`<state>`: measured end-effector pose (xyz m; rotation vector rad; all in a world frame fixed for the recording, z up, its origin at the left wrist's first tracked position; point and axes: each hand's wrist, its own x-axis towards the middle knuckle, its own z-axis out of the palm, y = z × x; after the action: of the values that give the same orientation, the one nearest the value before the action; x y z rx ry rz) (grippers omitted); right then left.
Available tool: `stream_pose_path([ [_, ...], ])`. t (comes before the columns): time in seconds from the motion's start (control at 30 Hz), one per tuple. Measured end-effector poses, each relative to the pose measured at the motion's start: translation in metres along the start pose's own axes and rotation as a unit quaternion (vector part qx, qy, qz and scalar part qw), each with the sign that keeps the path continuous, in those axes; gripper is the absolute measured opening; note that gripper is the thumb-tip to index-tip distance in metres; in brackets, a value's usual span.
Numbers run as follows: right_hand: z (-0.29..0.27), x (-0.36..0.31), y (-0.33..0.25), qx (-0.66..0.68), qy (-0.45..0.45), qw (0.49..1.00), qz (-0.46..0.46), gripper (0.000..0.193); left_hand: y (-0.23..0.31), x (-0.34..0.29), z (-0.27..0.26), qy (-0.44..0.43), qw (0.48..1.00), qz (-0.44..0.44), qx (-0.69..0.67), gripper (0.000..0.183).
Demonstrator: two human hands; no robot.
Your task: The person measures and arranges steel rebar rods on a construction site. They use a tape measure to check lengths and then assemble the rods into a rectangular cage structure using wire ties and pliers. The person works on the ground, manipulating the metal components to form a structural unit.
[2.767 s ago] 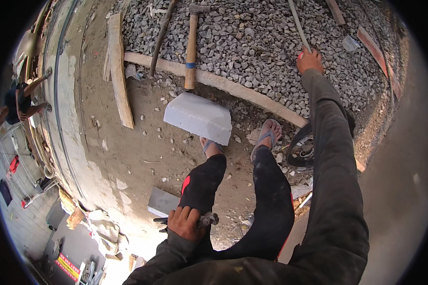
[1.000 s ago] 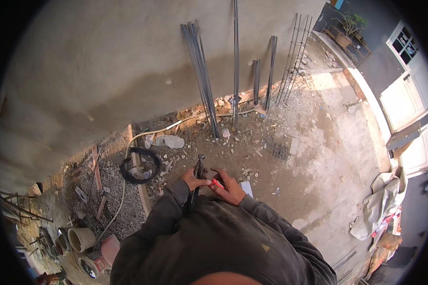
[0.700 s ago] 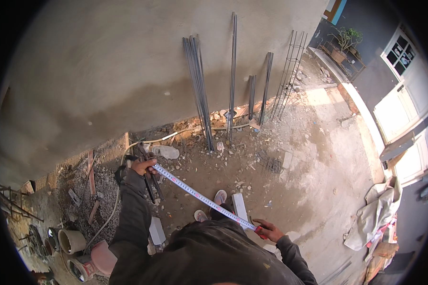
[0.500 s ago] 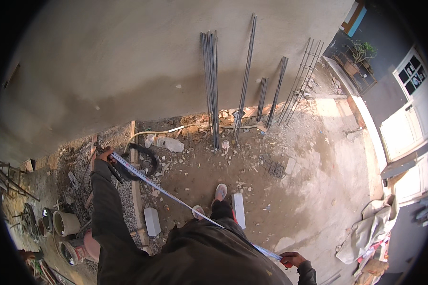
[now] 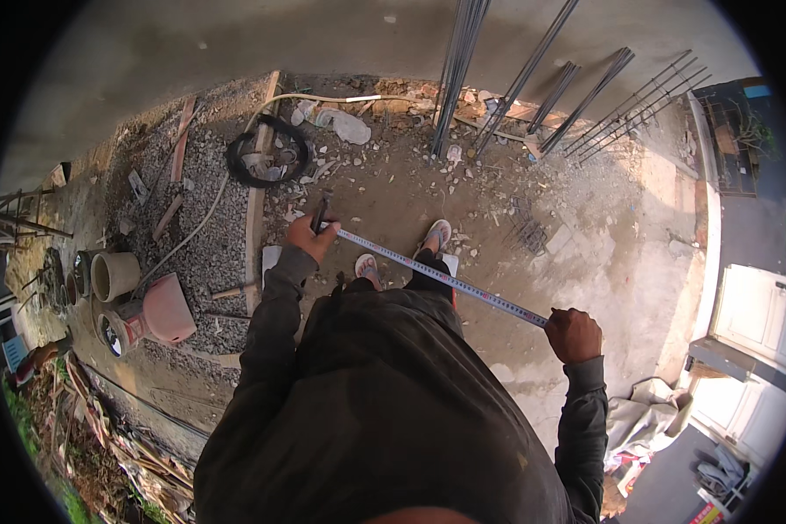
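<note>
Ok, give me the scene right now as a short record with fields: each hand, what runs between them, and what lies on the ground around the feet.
left hand: grips one end of the tape measure blade plus a dark rod-like tool
right hand: closed on the other end of the blade
tape measure: stretched straight between the hands, above the feet
ahead: steel rebar bundles leaning on the grey wall
left side: gravel patch, black wire coil, clay pots

Bare dirt ground [image 5: 585,201], rubble-strewn. Gravel patch [image 5: 205,244] at left, edged by a wooden plank [image 5: 255,210]. On it: black wire coil [image 5: 268,157], pale hose [image 5: 192,231], overturned buckets [image 5: 140,306], rebar bundle [image 5: 456,79] leaning at the wall.
</note>
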<state>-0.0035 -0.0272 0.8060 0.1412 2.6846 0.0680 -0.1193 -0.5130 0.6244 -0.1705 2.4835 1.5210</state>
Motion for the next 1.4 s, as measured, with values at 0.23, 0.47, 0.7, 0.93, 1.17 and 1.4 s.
stream_pose_path([
  [0.23,-0.140,0.125,-0.031,-0.093,0.060,0.979,-0.171,0.021,0.125,0.029,0.146,-0.128,0.957,0.261,0.017,0.040],
  [0.47,-0.232,0.206,-0.010,-0.157,0.077,0.947,-0.270,0.020,0.175,0.088,0.174,-0.041,0.985,0.143,-0.083,0.028],
  [0.7,-0.293,0.269,0.010,-0.213,0.095,0.929,-0.287,0.016,0.167,0.134,0.184,-0.010,0.990,0.137,0.024,0.023],
  [0.93,-0.419,0.276,0.071,-0.285,0.245,0.913,-0.160,0.011,0.087,0.181,0.154,0.066,0.996,0.060,0.024,0.026],
  [1.17,-0.422,0.305,0.023,-0.325,0.279,0.882,-0.195,0.009,0.280,0.266,0.128,0.039,0.972,0.214,-0.090,0.043],
  [1.4,-0.419,0.333,-0.053,-0.324,0.289,0.851,-0.295,0.008,0.332,0.305,0.127,-0.098,0.945,0.292,-0.112,0.029],
])
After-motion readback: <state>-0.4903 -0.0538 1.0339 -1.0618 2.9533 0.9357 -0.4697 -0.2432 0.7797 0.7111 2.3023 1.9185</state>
